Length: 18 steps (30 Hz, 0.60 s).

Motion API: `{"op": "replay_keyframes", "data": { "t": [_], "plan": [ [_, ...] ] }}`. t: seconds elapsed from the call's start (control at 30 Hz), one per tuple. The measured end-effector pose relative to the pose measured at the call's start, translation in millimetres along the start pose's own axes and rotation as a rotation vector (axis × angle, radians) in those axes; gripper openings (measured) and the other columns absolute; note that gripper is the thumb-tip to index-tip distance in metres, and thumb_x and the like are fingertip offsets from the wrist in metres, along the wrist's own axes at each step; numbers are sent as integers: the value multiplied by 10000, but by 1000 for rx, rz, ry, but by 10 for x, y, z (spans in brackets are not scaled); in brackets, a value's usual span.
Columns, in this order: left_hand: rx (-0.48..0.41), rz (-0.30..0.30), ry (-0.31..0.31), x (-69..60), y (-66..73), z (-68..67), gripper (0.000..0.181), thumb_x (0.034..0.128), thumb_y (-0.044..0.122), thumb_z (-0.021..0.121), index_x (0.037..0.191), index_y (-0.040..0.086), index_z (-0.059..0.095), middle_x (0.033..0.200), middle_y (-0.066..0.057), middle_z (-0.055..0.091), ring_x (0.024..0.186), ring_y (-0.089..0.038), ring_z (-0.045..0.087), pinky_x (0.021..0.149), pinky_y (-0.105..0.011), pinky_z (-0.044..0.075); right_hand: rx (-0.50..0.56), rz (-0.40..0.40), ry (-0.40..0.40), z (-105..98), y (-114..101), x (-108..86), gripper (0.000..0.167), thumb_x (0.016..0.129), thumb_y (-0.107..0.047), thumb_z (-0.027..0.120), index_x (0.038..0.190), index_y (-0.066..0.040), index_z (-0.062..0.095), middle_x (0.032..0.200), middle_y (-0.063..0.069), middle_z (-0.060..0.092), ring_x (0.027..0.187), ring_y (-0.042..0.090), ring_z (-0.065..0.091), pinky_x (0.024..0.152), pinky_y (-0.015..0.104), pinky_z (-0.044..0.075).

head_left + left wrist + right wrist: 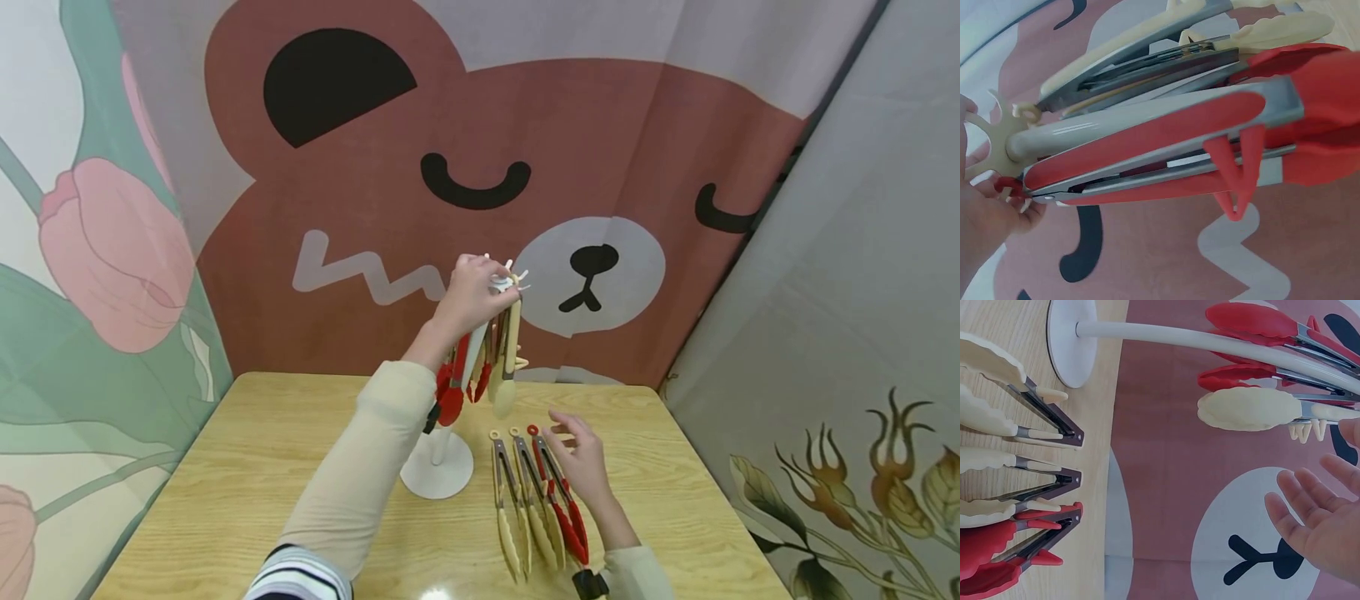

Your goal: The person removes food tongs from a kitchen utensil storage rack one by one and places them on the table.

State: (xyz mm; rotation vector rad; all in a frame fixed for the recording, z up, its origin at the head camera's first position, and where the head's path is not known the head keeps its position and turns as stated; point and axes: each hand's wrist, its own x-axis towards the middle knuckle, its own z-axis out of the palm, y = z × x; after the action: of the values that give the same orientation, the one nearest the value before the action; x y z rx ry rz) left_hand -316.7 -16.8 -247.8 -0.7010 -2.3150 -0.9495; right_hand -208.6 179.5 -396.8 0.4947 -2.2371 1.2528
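Centrally, we see the left hand (476, 287) curled about the hooked top of a white stand (420, 479), from which hanging red tongs (1160, 134) and hanging cream tongs (506, 396) are suspended. We find the right hand (583, 462) empty, its fingers spread and loosely bent, just beside a red pair of tongs (572, 533). This lies on the wooden table (300, 408) alongside two cream pairs (507, 533), ring ends toward the curtain (360, 192).
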Motion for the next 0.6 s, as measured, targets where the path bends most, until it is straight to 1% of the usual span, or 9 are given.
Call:
{"op": "replay_keyframes", "data": {
  "t": [0.13,0.23,0.37,0.47,0.6],
  "plan": [
    [-93,7,0,-7,-35,0,201,786,178,597,927,53,668,972,-61,611,1089,-239,385,835,-345,392,-2,8,-6,6,15,-8,245,790,47,618,1027,105,593,960,212,596,785,346,570,612,262,481],
    [-125,5,-9,-4,-46,3,205,784,172,609,942,59,672,1005,-64,601,1092,-219,387,832,-331,401,-4,-1,-5,36,190,-17,251,797,17,627,1041,74,603,966,175,603,790,280,574,613,273,487],
    [-145,17,-18,10,-63,7,218,779,164,621,962,58,675,1031,-63,594,1082,-200,405,833,-320,408,0,-14,0,71,412,-27,257,798,-19,642,1049,32,618,964,119,612,788,186,575,610,295,492],
    [-163,23,-25,18,-72,4,217,777,156,615,958,54,674,1045,-67,585,1076,-195,407,824,-317,416,3,-23,-1,74,419,-29,258,791,-10,645,1044,34,619,949,110,613,778,149,570,603,303,492],
    [-187,35,-42,26,-77,2,206,775,147,597,940,48,671,1052,-74,570,1060,-197,404,808,-318,423,8,-31,-10,81,445,-35,255,790,-3,643,1041,37,619,949,115,612,776,135,570,601,316,493]
  ]
}}
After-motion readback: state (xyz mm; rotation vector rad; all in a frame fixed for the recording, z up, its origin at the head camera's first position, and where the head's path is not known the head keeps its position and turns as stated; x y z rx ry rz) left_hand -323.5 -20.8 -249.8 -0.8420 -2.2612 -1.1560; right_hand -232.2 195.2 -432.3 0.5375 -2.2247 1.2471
